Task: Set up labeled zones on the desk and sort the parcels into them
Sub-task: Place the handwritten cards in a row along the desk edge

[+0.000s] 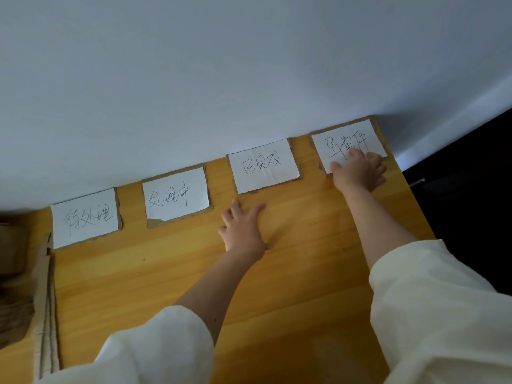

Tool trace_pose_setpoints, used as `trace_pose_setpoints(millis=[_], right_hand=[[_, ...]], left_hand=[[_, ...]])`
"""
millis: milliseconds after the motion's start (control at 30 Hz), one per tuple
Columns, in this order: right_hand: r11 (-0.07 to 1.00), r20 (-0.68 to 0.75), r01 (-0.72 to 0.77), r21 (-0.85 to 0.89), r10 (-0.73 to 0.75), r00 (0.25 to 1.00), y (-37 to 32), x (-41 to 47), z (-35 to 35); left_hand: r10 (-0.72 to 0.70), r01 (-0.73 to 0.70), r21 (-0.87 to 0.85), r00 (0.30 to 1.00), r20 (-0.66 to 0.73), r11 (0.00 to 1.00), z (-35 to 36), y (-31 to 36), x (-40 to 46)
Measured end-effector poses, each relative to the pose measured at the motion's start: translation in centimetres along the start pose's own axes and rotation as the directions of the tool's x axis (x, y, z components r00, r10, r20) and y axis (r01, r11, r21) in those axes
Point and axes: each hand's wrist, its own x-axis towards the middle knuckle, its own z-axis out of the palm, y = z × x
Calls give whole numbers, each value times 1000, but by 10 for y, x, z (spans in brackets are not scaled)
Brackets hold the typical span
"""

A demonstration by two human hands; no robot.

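The zone-labelling step appears nearly done: four labels are lined along the wall, the fourth label (348,145) at upper right is pressed flat by the right hand (358,173), the left hand (243,228) rests open on the desk (291,273), and parcels, seemingly stacked at the left edge, must be fetched next.

Four label cards are laid flat in a row along the wall edge of the desk (277,273). Each is white paper with handwritten characters, backed by brown cardboard: first card (86,217), second card (176,195), third card (264,167), fourth card (346,142) nearest the desk's right corner.
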Motion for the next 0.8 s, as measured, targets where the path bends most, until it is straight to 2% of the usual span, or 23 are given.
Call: trace_pose_setpoints(millis=[267, 433, 500, 600, 733, 800], right_hand=[[1000, 71, 21, -23, -20, 997, -2, -3, -4], [995, 48, 62, 74, -66, 997, -9, -29, -8], [986, 55, 105, 130, -113, 992, -16, -49, -8], [954, 149, 141, 264, -185, 971, -26, -87, -5], [914, 313, 185, 362, -306, 899, -37, -147, -2], [895, 404, 194, 401, -363, 840, -42, -182, 0]], left_hand=[[54, -51, -43, 997, 60, 998, -9, -12, -4], [116, -83, -260, 986, 117, 962, -17, -32, -8], [115, -64, -398, 988, 107, 915, -18, -43, -15], [58, 15, -604, 993, 102, 797, -12, -65, -35], [12, 39, -704, 998, 67, 709, 4, -101, -69], [-47, 81, -748, 997, 67, 658, 9, -122, -89]])
